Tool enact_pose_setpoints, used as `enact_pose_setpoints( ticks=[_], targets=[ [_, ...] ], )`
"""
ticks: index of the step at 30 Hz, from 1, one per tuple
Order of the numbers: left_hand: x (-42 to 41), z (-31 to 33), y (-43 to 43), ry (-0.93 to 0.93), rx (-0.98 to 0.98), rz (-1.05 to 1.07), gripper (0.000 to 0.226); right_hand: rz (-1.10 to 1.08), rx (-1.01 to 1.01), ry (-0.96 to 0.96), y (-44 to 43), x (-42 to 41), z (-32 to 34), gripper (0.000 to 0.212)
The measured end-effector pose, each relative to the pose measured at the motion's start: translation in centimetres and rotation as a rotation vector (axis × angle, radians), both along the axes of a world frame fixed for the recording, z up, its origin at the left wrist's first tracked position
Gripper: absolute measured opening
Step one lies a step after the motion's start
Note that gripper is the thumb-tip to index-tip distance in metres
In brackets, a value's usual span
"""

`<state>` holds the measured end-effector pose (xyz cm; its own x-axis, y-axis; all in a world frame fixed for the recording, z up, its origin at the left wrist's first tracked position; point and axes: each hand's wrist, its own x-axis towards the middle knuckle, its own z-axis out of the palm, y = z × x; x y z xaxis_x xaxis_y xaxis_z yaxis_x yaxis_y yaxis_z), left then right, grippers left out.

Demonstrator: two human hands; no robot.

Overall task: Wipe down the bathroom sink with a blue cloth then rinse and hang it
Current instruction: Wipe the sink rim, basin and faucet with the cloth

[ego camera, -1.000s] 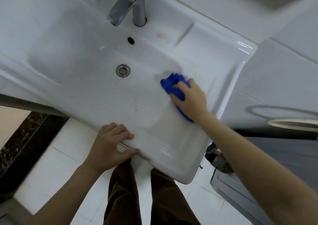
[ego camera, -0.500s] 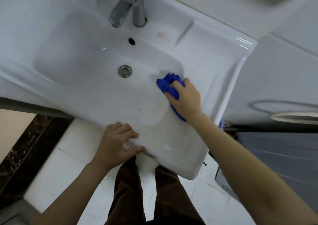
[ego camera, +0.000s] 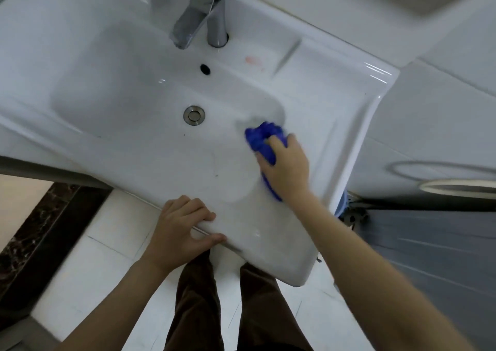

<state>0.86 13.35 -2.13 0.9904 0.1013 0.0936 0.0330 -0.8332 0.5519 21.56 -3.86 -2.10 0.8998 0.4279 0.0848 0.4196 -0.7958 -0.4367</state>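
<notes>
1. Our right hand [ego camera: 285, 166] clutches the bunched cloth [ego camera: 261, 137] against the inner right wall of the sink [ego camera: 349, 87] (right of the drain [ego camera: 194, 114]).
2. Our left hand [ego camera: 179, 229] grips the front rim, thumb along the edge.

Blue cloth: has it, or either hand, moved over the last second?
The right hand, gripping the bunched blue cloth, slid it a little to the left across the basin, toward the drain. Nothing was picked up or let go. The left hand kept its hold on the front rim of the sink, and the faucet looks unchanged.
</notes>
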Motion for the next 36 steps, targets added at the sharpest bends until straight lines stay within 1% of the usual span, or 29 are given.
enact_pose_setpoints(
  ticks=[2,3,4,6,9,11,12,14,15,17,19,22,24,26,28,29,31,34,36],
  targets=[
    [0.0,0.1,0.1,0.01,0.01,-0.016,0.05,0.272,-0.018,0.074,-1.1,-7.0,0.5,0.028],
    [0.0,0.0,0.1,0.014,0.008,-0.024,0.051,0.367,-0.038,0.099,-2.1,-8.3,0.7,0.03],
    [0.0,0.0,0.0,0.013,0.002,-0.024,0.051,0.419,-0.054,0.117,-3.2,-8.0,0.6,0.032],
    [0.0,-0.2,0.1,-0.002,-0.008,-0.016,0.049,0.365,-0.104,0.085,-4.5,-4.4,0.3,0.031],
    [0.0,-0.5,0.1,-0.033,-0.021,-0.009,0.047,0.125,-0.245,-0.025,-5.1,3.8,0.6,0.033],
    [0.0,-0.7,0.1,-0.043,-0.02,0.0,0.047,0.032,-0.34,-0.063,-5.1,9.0,1.2,0.035],
    [-0.1,-0.9,0.1,-0.047,-0.017,0.0,0.047,0.033,-0.376,-0.081,-5.1,11.0,1.6,0.035],
    [-0.1,-1.1,0.1,-0.059,-0.018,-0.001,0.046,0.108,-0.433,-0.119,-5.6,14.0,2.5,0.033],
    [-0.1,-1.2,0.1,-0.061,-0.019,-0.002,0.046,0.14,-0.45,-0.142,-6.1,15.0,3.0,0.031],
    [-0.1,-1.2,0.2,-0.052,-0.015,-0.002,0.045,0.131,-0.481,-0.165,-7.6,16.2,4.0,0.027],
    [-0.2,-1.1,0.2,-0.035,-0.005,-0.002,0.046,0.061,-0.502,-0.165,-9.5,16.6,5.1,0.025],
    [-0.2,-0.8,0.1,-0.017,-0.002,0.005,0.046,-0.104,-0.541,-0.137,-11.7,15.6,6.9,0.027],
    [-0.3,-0.6,0.1,-0.003,-0.01,0.017,0.045,-0.146,-0.577,-0.159,-12.3,14.9,8.4,0.027],
    [-0.3,-0.5,0.1,0.005,-0.012,0.018,0.046,-0.085,-0.483,-0.245,-12.3,14.4,9.6,0.027],
    [-0.1,-0.5,0.1,0.011,-0.004,0.018,0.047,-0.015,-0.327,-0.288,-10.9,14.0,10.4,0.028],
    [-0.1,-0.5,0.1,0.015,-0.003,0.024,0.047,0.016,-0.256,-0.262,-9.6,14.0,10.0,0.029],
    [-0.3,-0.6,0.0,0.009,-0.009,0.04,0.048,0.056,-0.175,-0.134,-6.3,14.1,7.8,0.03],
    [-0.4,-0.6,0.0,0.001,-0.013,0.056,0.05,0.087,-0.193,0.03,-1.9,13.1,2.8,0.033],
    [-0.1,-0.4,-0.1,0.009,-0.015,0.045,0.05,0.024,-0.132,0.064,-0.5,11.1,0.8,0.031]
  ],
)
